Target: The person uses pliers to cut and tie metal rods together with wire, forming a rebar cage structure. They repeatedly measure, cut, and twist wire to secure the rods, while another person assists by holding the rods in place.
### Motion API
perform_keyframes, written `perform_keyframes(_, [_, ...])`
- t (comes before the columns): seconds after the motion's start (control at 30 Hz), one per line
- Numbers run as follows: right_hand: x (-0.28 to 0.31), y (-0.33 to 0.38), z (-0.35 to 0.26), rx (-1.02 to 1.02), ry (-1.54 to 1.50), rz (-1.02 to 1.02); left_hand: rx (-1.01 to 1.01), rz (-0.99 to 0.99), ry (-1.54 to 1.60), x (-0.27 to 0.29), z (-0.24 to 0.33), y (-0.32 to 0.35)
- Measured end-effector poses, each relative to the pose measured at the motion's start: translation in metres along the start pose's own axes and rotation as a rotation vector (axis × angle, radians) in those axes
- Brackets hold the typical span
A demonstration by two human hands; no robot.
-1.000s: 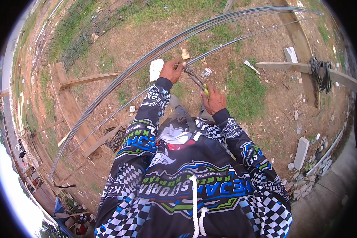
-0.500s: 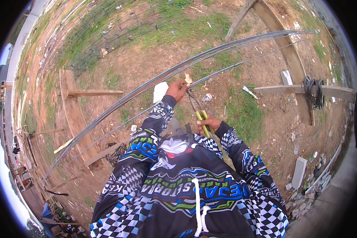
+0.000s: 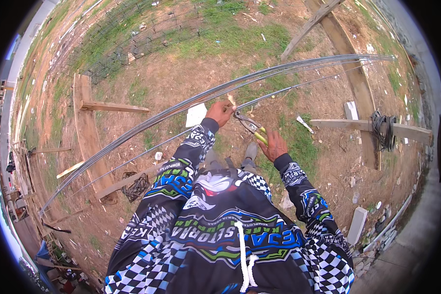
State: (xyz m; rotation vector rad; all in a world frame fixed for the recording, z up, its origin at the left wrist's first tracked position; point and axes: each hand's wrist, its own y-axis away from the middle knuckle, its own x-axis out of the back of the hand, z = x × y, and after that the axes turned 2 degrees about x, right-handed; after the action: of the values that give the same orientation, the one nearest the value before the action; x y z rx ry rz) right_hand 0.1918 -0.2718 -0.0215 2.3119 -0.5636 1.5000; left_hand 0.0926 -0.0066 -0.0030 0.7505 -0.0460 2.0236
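Note:
My left hand (image 3: 221,113) is closed around a thin steel bar (image 3: 265,97) that runs left and right in front of me. Its fingertips meet close to the jaws of a pair of pincers (image 3: 248,125), which sit at the bar beside them. The pincers have dark metal jaws and yellow-green handles, slanting down to the right. My right hand (image 3: 275,146) grips those handles, fingers pointing forward over them. Whether the jaws bite a tie wire there is too small to tell. Just beyond, a bundle of long steel bars (image 3: 196,103) bends across the view.
Wooden trestles hold the bars at left (image 3: 89,127) and right (image 3: 357,93). A coil of dark wire (image 3: 384,131) hangs on the right crosspiece; another wire coil (image 3: 135,186) lies at lower left. Steel cages (image 3: 112,61) lie on the grass behind. A white block (image 3: 357,225) rests at right.
My right hand has swung right with the pincers' handles, so the pincers lie more sideways. The left hand stays at about the same spot on the bar.

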Motion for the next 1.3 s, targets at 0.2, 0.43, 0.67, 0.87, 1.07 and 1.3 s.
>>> perform_keyframes(0.2, [-0.022, 0.012, -0.031, -0.031, -0.124, 0.248, -0.009, 0.049, -0.018, 0.001, -0.007, 0.0])
perform_keyframes(0.43, [-0.031, 0.012, -0.021, -0.519, -1.26, -0.493, 0.06, 0.011, -0.061, -0.001, -0.002, 0.0])
perform_keyframes(0.67, [-0.031, 0.005, -0.007, -0.632, -1.955, -0.923, 0.017, 0.028, -0.042, 0.0, -0.005, 0.001])
perform_keyframes(0.87, [-0.022, 0.005, -0.006, -0.369, -1.757, -0.772, -0.023, 0.08, -0.032, -0.003, -0.018, 0.0])
perform_keyframes(1.07, [-0.024, 0.02, -0.04, -0.312, -0.968, -0.278, -0.015, 0.067, -0.033, -0.004, -0.017, 0.0])
perform_keyframes(1.3, [-0.001, 0.023, -0.079, -0.304, -0.035, 0.081, -0.008, 0.069, -0.021, -0.007, -0.015, -0.001])
